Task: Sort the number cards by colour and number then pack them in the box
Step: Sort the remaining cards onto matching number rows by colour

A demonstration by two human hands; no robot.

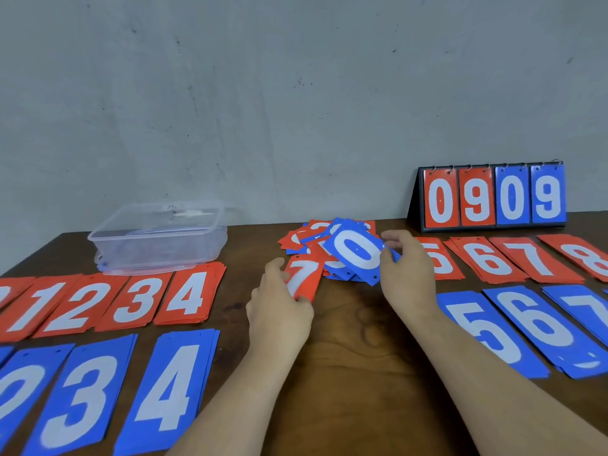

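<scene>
A mixed heap of red and blue number cards (316, 240) lies at the middle back of the table. My left hand (279, 307) pinches a red 7 card (304, 278) at the heap's front edge. My right hand (406, 271) holds a blue 0 card (355, 251) by its right edge, tilted just above the heap. Sorted red stacks 1 to 4 (131, 299) and blue stacks 3 and 4 (167, 390) lie on the left. Red stacks 5 to 8 (513, 261) and blue stacks 5 to 7 (539, 327) lie on the right. A clear plastic box (158, 240) stands at the back left.
A black flip scoreboard (493, 199) showing 0 9 0 9 stands at the back right against the grey wall. Bare brown table (355, 373) shows between my forearms.
</scene>
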